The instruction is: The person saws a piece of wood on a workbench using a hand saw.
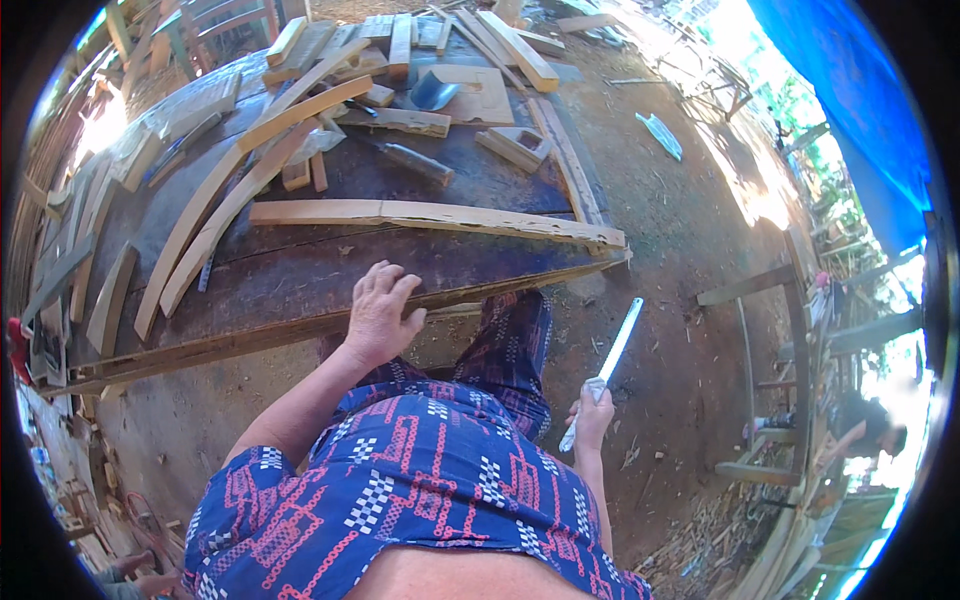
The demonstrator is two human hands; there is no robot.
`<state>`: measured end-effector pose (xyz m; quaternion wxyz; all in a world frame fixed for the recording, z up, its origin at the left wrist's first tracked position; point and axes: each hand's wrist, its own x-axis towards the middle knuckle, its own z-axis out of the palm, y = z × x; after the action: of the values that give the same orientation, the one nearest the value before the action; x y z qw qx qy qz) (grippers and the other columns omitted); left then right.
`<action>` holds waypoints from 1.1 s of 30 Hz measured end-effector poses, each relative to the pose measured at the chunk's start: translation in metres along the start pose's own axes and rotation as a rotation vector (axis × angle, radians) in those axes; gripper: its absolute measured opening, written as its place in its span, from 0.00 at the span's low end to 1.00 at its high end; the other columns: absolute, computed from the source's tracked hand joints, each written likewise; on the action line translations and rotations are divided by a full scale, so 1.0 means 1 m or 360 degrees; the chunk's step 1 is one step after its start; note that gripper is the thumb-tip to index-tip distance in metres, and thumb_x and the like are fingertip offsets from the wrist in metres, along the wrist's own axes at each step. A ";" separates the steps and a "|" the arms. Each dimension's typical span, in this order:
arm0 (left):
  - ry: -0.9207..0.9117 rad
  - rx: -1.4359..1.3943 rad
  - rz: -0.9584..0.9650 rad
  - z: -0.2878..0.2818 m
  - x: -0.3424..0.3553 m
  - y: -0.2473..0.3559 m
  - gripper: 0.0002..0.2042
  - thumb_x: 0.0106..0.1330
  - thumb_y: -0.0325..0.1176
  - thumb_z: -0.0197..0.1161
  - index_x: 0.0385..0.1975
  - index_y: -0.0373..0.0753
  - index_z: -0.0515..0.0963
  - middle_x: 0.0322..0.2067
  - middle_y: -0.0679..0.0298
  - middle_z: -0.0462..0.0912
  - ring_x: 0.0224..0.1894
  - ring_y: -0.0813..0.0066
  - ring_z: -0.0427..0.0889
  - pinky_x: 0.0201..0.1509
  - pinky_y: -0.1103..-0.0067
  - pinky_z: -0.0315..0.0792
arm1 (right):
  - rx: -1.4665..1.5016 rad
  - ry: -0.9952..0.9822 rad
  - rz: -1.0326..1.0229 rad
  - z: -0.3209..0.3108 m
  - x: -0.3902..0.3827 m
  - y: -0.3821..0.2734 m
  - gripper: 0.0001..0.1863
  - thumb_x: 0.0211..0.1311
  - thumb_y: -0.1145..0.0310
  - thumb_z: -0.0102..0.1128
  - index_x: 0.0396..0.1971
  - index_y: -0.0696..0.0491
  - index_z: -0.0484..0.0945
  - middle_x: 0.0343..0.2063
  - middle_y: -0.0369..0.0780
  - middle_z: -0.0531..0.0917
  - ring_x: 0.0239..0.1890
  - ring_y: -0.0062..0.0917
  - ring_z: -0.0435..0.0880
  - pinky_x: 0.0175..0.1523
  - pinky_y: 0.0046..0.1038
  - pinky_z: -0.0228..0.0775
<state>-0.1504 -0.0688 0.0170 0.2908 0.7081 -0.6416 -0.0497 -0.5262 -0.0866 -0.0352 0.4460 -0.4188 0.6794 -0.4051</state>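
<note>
Right hand is closed around the lower part of a slim metal blade, which we find pointing away from the body, apart from the bench and over the dirt floor to its right. Left hand, fingers slightly spread, is at the bench's near edge; whether it touches there we cannot tell. Beyond it we record a long timber strip, with curved wooden pieces farther left.

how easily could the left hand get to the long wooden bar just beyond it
Probably yes: the left hand holds nothing visible, and only dark tabletop appears between it and the long wooden bar.
</note>
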 end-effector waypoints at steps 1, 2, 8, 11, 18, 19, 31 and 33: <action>0.0011 0.0022 0.0077 0.002 -0.003 0.000 0.23 0.50 0.36 0.66 0.48 0.43 0.73 0.50 0.56 0.69 0.61 0.52 0.62 0.64 0.62 0.56 | -0.0006 -0.0005 -0.0010 0.003 -0.002 -0.002 0.07 0.65 0.66 0.53 0.31 0.53 0.69 0.13 0.33 0.70 0.09 0.14 0.68 0.12 0.19 0.61; 0.0011 0.0064 0.0110 0.005 -0.003 0.000 0.25 0.49 0.36 0.66 0.50 0.44 0.72 0.52 0.56 0.68 0.62 0.53 0.61 0.65 0.61 0.54 | -0.0013 -0.0021 -0.0023 0.006 -0.004 -0.004 0.07 0.65 0.66 0.53 0.31 0.53 0.69 0.13 0.33 0.70 0.09 0.14 0.68 0.12 0.19 0.61; 0.0098 0.0235 0.0236 0.028 -0.010 -0.014 0.31 0.48 0.37 0.65 0.56 0.47 0.66 0.55 0.58 0.64 0.64 0.55 0.57 0.67 0.58 0.48 | 0.0020 -0.0092 -0.0093 0.017 -0.022 -0.015 0.07 0.65 0.66 0.53 0.31 0.53 0.69 0.13 0.33 0.71 0.10 0.14 0.68 0.12 0.19 0.60; 0.0144 0.0263 0.0225 0.034 -0.009 -0.016 0.32 0.48 0.38 0.65 0.57 0.47 0.65 0.56 0.58 0.63 0.64 0.55 0.57 0.68 0.58 0.47 | 0.0049 -0.0131 -0.0116 0.019 -0.025 -0.020 0.06 0.65 0.68 0.52 0.33 0.53 0.69 0.13 0.34 0.71 0.09 0.16 0.68 0.12 0.19 0.60; 0.0345 -0.0278 0.0188 0.016 -0.006 -0.027 0.26 0.47 0.35 0.67 0.50 0.44 0.71 0.49 0.58 0.69 0.57 0.56 0.65 0.60 0.63 0.59 | 0.0007 -0.0086 -0.0189 0.018 -0.034 -0.032 0.06 0.64 0.68 0.54 0.33 0.53 0.69 0.15 0.33 0.71 0.11 0.14 0.69 0.13 0.17 0.63; 0.0359 -0.0273 0.0160 0.010 0.003 -0.031 0.26 0.47 0.35 0.67 0.50 0.44 0.71 0.49 0.58 0.69 0.57 0.56 0.65 0.60 0.63 0.59 | -0.0009 -0.0112 -0.0195 0.016 -0.036 -0.032 0.06 0.64 0.68 0.54 0.33 0.53 0.69 0.15 0.33 0.71 0.11 0.14 0.69 0.13 0.17 0.63; 0.0743 0.0475 -0.0385 -0.083 0.056 -0.161 0.26 0.49 0.38 0.67 0.51 0.44 0.72 0.50 0.59 0.72 0.58 0.59 0.67 0.58 0.63 0.62 | -0.0290 -0.0233 -0.0303 -0.008 -0.046 -0.061 0.06 0.65 0.67 0.54 0.32 0.52 0.68 0.14 0.32 0.71 0.11 0.12 0.68 0.13 0.16 0.61; 0.0711 0.0536 -0.0465 -0.089 0.064 -0.180 0.27 0.51 0.39 0.66 0.53 0.44 0.71 0.52 0.59 0.72 0.59 0.59 0.66 0.59 0.63 0.62 | -0.0256 -0.0161 -0.0320 -0.013 -0.048 -0.067 0.06 0.65 0.68 0.54 0.32 0.52 0.68 0.14 0.32 0.70 0.10 0.12 0.68 0.12 0.15 0.60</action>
<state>0.0583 -0.0961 0.0247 0.2930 0.8244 -0.4524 0.1729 -0.5122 -0.0613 0.0425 0.4018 -0.5392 0.6408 -0.3703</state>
